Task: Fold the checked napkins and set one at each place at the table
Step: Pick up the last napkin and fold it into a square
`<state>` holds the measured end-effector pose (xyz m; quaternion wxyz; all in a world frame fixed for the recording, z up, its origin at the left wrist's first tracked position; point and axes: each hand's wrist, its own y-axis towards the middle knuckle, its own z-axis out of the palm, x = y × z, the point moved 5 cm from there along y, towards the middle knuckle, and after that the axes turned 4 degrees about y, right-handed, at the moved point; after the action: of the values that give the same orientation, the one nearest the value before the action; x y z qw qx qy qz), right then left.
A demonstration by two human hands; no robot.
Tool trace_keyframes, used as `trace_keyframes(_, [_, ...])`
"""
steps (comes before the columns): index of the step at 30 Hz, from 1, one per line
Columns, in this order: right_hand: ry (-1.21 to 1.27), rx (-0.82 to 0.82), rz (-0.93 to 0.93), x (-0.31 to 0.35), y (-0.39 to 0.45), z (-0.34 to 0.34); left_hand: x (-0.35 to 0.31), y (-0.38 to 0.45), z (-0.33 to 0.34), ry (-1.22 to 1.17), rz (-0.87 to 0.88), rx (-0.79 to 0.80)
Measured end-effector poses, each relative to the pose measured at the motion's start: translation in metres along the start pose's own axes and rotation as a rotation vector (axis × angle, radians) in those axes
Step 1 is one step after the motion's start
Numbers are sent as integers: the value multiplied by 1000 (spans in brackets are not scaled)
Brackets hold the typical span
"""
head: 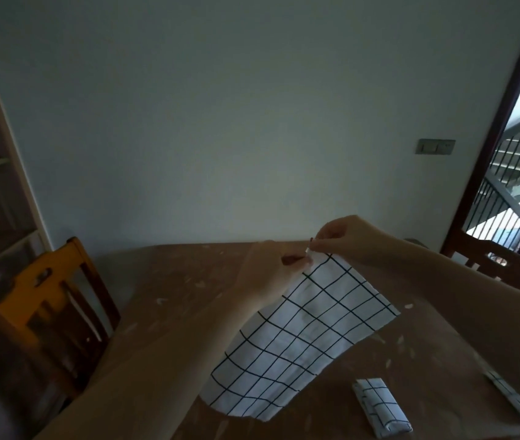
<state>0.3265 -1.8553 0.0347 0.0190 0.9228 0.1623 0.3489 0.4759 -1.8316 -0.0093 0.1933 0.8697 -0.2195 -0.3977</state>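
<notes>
Head view: both hands pinch the far corner of an unfolded checked napkin (296, 341), left hand (271, 274) and right hand (344, 238) close together, fingers curled on the cloth edge. Napkin hangs over the table (163, 281), long axis running from far-right corner down toward near-left. Folded napkin (381, 408) lies near right, another (512, 400) further right at the frame edge. Brown speckled tabletop, wooden chair (58, 300) left, pale wall, open doorway with railing right.

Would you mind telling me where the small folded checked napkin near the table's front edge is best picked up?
Probably across the middle of the folded white black-checked napkin, coming from above: it lies flat on the brown table as a narrow oblong, so a grip spanning its long sides should keep the folds together.
</notes>
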Motion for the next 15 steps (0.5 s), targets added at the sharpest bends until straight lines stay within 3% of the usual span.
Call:
trace_keyframes(3, [96,26,-3,8,4,11,12,-4,-7,14,-3,10])
trace_keyframes(8, [408,-128,81,15,11,26,33,-9,-23,-104,-104,-43])
trace_keyframes(15, [447,-269,-7,29,18,42,41,-4,-46,-70,-104,-67])
